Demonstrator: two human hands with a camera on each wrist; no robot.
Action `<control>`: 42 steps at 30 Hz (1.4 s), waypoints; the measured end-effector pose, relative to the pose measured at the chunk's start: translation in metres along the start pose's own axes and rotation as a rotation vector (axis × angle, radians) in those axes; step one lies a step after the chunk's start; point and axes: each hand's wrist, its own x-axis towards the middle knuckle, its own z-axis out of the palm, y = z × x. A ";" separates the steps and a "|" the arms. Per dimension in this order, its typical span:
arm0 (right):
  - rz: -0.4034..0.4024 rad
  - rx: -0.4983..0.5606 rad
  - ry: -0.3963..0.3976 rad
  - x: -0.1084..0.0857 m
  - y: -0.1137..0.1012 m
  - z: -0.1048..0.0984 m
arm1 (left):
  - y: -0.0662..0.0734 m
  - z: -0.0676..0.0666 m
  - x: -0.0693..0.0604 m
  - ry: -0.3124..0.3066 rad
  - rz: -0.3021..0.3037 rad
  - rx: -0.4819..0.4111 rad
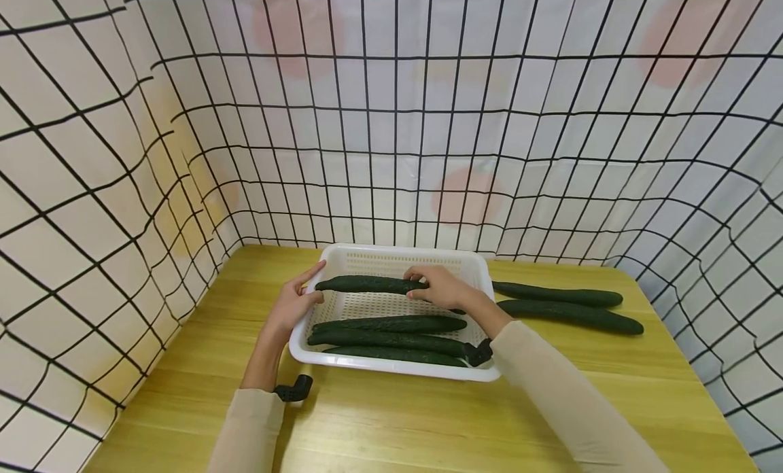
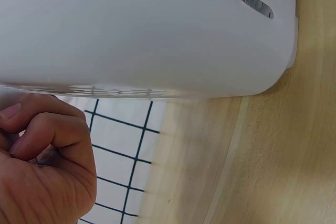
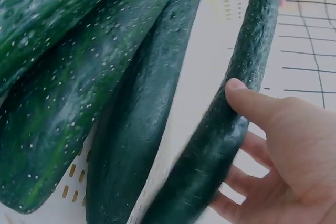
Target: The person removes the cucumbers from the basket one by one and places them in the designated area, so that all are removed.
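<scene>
While the left hand (image 1: 295, 304) grips the basket (image 1: 391, 368), the right hand (image 1: 445, 288) pinches, near the basket's far wall, a cucumber (image 1: 363, 285) that looks stiff, slightly slippery, best held mid-length.

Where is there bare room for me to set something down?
The wooden table is bare in front of the white plastic basket, between the sleeves, and left of the left hand, up to the black grid. It's crowded inside the basket's near side, with three cucumbers, and right of the basket, with two more.
</scene>
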 end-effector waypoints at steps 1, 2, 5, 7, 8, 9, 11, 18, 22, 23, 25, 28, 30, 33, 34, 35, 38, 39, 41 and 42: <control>-0.008 0.001 0.018 -0.002 -0.001 -0.002 | 0.000 0.000 0.001 -0.003 -0.001 -0.004; -0.011 0.001 0.035 -0.003 -0.003 -0.004 | -0.001 0.000 0.001 -0.004 -0.002 -0.006; -0.030 -0.015 0.093 -0.006 -0.003 -0.008 | -0.008 0.000 0.006 -0.006 -0.007 -0.014; -0.035 -0.021 0.122 -0.007 -0.004 -0.010 | -0.014 -0.001 0.011 0.001 -0.009 -0.021; -0.036 -0.018 0.130 -0.008 -0.005 -0.012 | -0.018 -0.001 0.013 0.004 -0.005 -0.018; -0.040 -0.018 0.135 -0.009 -0.006 -0.014 | -0.022 -0.001 0.015 0.010 0.000 -0.011; -0.044 -0.014 0.143 -0.012 -0.009 -0.018 | -0.027 -0.001 0.018 0.026 0.008 -0.001; -0.022 0.011 0.189 -0.027 -0.020 -0.034 | -0.032 0.001 0.020 0.034 -0.014 0.000; -0.037 0.018 0.202 -0.034 -0.025 -0.039 | -0.031 0.001 0.020 0.039 -0.024 0.018; -0.042 0.016 0.206 -0.036 -0.026 -0.040 | -0.031 0.001 0.020 0.039 -0.024 0.021; -0.052 0.013 0.217 -0.040 -0.026 -0.042 | -0.031 0.001 0.020 0.038 -0.021 0.020; -0.058 0.022 0.228 -0.049 -0.025 -0.046 | -0.031 0.000 0.020 0.035 -0.004 0.024; -0.064 0.028 0.233 -0.056 -0.022 -0.049 | -0.030 0.000 0.020 0.034 0.009 0.023; -0.064 0.043 0.238 -0.066 -0.017 -0.053 | -0.030 0.000 0.019 0.027 0.017 0.027; -0.064 0.047 0.240 -0.070 -0.015 -0.054 | -0.030 0.000 0.019 0.030 0.015 0.025; -0.059 0.053 0.245 -0.074 -0.012 -0.056 | -0.030 0.000 0.019 0.034 0.014 0.024; -0.051 0.045 0.265 -0.084 -0.004 -0.059 | -0.030 0.000 0.019 0.036 0.012 0.032; -0.045 0.040 0.270 -0.088 -0.001 -0.060 | -0.030 0.000 0.019 0.038 0.009 0.035; -0.035 0.032 0.278 -0.095 0.004 -0.062 | -0.029 -0.001 0.019 0.036 0.005 0.042; -0.025 0.034 0.279 -0.098 0.007 -0.062 | -0.027 0.000 0.018 0.033 0.002 0.045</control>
